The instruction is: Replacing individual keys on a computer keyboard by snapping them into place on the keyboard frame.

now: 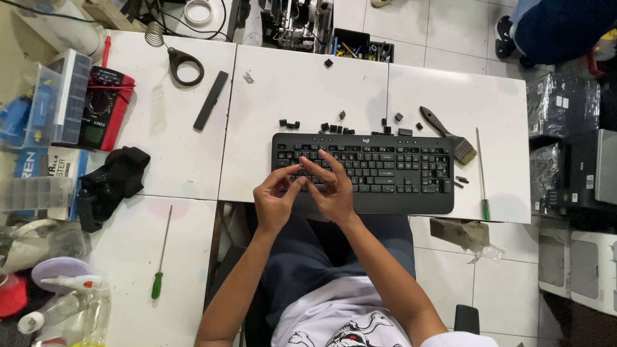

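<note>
A black keyboard (398, 170) lies on the white table (308, 90) just in front of me. My left hand (275, 200) is at the keyboard's lower left, its thumb and forefinger pinched together near the keys. Beside it, my right hand (329, 186) rests over the left key block, fingers spread and touching the keys. Whether either hand holds a keycap is too small to tell. Several loose black keycaps (334, 126) lie on the table just behind the keyboard.
A brush (450, 133) and a thin green-handled screwdriver (481, 173) lie at the right. Another green-handled screwdriver (160, 257), a black cloth (116, 177), a black bar (211, 100), a red multimeter (106, 106), plastic boxes (54, 96) and bottles (71, 305) sit at the left.
</note>
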